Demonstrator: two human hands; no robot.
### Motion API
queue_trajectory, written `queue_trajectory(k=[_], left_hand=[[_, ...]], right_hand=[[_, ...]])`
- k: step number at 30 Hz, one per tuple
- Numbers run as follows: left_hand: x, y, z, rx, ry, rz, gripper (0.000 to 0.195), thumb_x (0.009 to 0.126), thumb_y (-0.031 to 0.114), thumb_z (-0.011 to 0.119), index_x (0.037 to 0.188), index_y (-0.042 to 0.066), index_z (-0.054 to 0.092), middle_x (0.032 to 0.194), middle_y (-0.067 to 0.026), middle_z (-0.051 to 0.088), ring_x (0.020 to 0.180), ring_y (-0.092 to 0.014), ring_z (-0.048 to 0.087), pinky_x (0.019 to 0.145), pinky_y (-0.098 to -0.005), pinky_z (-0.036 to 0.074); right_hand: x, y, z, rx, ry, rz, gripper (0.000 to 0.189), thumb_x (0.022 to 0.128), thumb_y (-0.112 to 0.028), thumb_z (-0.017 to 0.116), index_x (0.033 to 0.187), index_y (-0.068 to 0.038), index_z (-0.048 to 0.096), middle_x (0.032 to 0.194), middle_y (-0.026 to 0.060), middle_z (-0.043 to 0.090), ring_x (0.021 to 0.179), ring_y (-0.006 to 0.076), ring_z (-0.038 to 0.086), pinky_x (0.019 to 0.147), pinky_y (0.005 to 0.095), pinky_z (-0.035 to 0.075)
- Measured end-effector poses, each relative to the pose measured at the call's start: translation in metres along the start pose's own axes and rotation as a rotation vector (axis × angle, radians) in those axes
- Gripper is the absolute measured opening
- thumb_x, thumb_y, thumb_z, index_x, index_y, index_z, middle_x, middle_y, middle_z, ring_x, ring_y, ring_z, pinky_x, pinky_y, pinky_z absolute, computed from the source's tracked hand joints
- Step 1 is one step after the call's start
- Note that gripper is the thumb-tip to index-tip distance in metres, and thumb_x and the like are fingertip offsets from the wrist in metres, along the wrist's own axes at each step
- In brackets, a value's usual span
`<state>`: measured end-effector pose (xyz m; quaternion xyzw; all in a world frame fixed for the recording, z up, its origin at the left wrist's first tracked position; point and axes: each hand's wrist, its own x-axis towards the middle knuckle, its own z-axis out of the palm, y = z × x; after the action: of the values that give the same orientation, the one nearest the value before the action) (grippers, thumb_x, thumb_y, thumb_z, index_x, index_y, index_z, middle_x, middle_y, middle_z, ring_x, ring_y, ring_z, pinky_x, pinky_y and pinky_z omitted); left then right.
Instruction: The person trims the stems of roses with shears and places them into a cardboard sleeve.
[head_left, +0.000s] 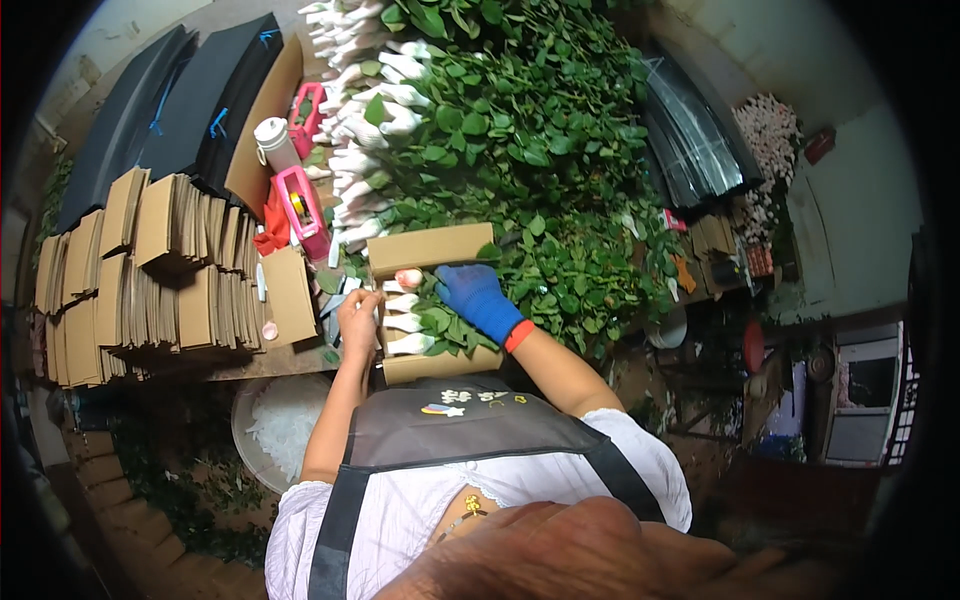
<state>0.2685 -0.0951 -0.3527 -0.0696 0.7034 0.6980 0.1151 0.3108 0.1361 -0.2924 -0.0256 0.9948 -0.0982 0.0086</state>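
In front of me a cardboard piece (431, 249) with raised flaps holds several flower heads in white mesh sleeves (405, 322), side by side, their leafy stems pointing right. One bare pinkish rose head (409, 278) lies above them. My left hand (360, 319), ungloved, is at the cardboard's left edge with thumb and fingers together; whether something thin is between them cannot be told. My right hand (469, 294), in a blue knit glove with an orange cuff, lies over the stems and leaves just right of the rose; its fingertips are partly hidden.
Netted roses with leafy stems (540, 135) are piled behind. Stacks of folded cardboard (161, 255), a pink tape dispenser (304, 210) and a white bottle (275, 141) stand left. Plastic sleeves (694, 135) lie right. A bin of white netting (281, 427) stands below the table edge.
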Motion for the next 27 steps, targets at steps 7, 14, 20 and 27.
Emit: queue_trajectory(k=[7,14,20,27], left_hand=[[0.003,0.025,-0.015,0.274,-0.181,0.086,0.030,0.084,0.025,0.075,0.098,-0.001,0.069,0.080,-0.0001,0.061,0.074,-0.009,0.054,0.069,-0.0250,0.045],[0.003,0.012,0.021,-0.003,-0.114,0.064,0.025,0.081,0.013,0.079,0.071,0.000,0.060,0.068,0.0013,0.057,0.066,-0.007,0.050,0.061,-0.0256,0.044],[-0.016,0.021,-0.001,-0.172,0.015,0.010,0.018,0.082,0.014,0.078,0.080,0.002,0.064,0.074,0.0006,0.059,0.071,-0.008,0.052,0.067,-0.0243,0.043],[-0.017,0.028,-0.032,0.283,0.029,0.323,0.017,0.087,0.018,0.066,0.094,0.004,0.060,0.077,-0.0087,0.062,0.069,-0.016,0.059,0.064,-0.0308,0.048]], right_hand=[[-0.001,0.002,-0.002,-0.013,-0.020,0.035,0.027,0.089,-0.038,0.058,0.099,-0.014,0.065,0.081,0.0117,0.070,0.076,0.0307,0.068,0.067,0.0456,0.052],[-0.004,0.000,-0.009,-0.034,-0.085,0.031,0.030,0.091,-0.039,0.056,0.104,-0.013,0.063,0.083,0.0133,0.070,0.078,0.0326,0.068,0.069,0.0455,0.051],[-0.001,-0.002,-0.009,-0.005,-0.152,0.087,0.033,0.093,-0.042,0.054,0.106,-0.013,0.062,0.088,0.0151,0.070,0.082,0.0334,0.068,0.071,0.0459,0.051],[-0.007,0.012,-0.025,0.218,-0.137,-0.133,0.051,0.081,-0.047,0.066,0.116,-0.010,0.058,0.097,0.0155,0.071,0.088,0.0337,0.068,0.075,0.0456,0.052]])
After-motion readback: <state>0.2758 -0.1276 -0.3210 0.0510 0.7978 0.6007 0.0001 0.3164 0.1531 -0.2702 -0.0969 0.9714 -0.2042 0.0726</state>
